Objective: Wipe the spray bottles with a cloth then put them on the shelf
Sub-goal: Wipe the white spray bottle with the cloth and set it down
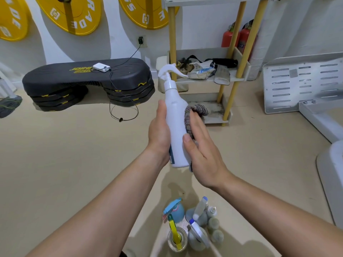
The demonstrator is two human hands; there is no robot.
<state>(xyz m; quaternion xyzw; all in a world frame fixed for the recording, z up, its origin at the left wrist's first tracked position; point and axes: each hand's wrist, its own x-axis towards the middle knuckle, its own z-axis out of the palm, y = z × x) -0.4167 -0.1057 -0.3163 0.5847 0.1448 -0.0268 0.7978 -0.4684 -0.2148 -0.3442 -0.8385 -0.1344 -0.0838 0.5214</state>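
Wiping stage, seen from the head camera. I have the white spray bottle raised between both hands, nozzle end up and away from me, tilted slightly. My left hand grips its body from the left, fingers wrapped behind it. My right hand lies flat against the right side, fingers straight, pressing the grey cloth onto the plastic, thumb resting on the front of the bottle. The cloth bunches up past the fingertips and hangs out just under the heel of that hand.

Progress, as I judge it: this bottle is being wiped and has not yet been put away. The shelf stands beyond the hands, slightly to the right. Its middle tier holds gloves and packets, and I see no spray bottle on either tier that shows; the top one is seen only from below.

The other spray bottles stand clustered on the floor below my wrists, close to me. Whether any of them has been wiped, I cannot tell. Most of the task therefore appears to remain: finishing this wipe, shelving it, then treating the cluster.
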